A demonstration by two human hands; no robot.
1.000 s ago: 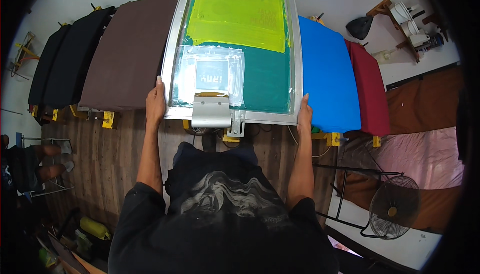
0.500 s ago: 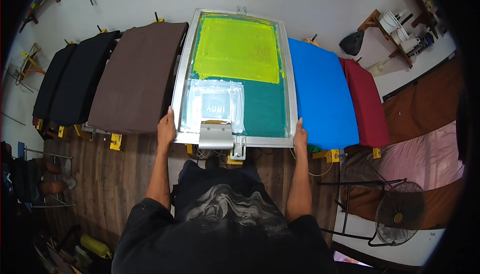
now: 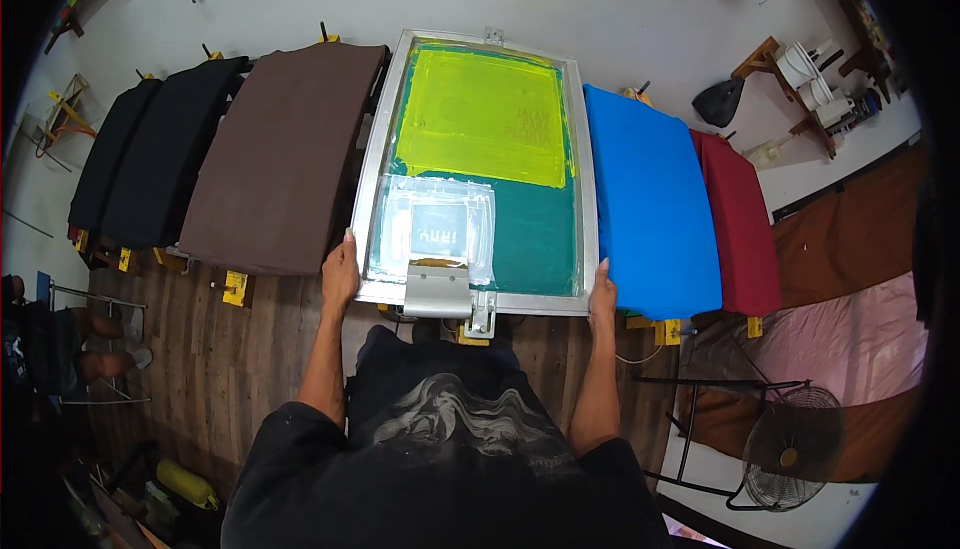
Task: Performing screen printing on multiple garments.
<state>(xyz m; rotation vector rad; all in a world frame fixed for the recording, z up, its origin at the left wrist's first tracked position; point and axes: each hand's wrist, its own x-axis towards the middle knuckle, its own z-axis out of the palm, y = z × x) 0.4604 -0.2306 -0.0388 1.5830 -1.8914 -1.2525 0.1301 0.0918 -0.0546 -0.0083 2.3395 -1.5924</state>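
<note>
A metal-framed printing screen (image 3: 476, 167) with a yellow upper patch and a green lower part lies flat in front of me. My left hand (image 3: 341, 272) grips the frame's near left corner. My right hand (image 3: 603, 295) grips its near right corner. A squeegee with a grey metal handle (image 3: 437, 289) rests on the screen's near edge between my hands, below a clear taped patch (image 3: 436, 228).
Cloth-covered boards stand in a row: two black (image 3: 150, 159) and a brown (image 3: 283, 154) on the left, a blue (image 3: 650, 204) and a dark red (image 3: 738, 219) on the right. A floor fan (image 3: 795, 447) stands at lower right. A seated person's legs (image 3: 70, 344) show at far left.
The screen frame has come down from a raised tilt to lie flat, with both hands staying on its near corners. The view has shifted downward with it.
</note>
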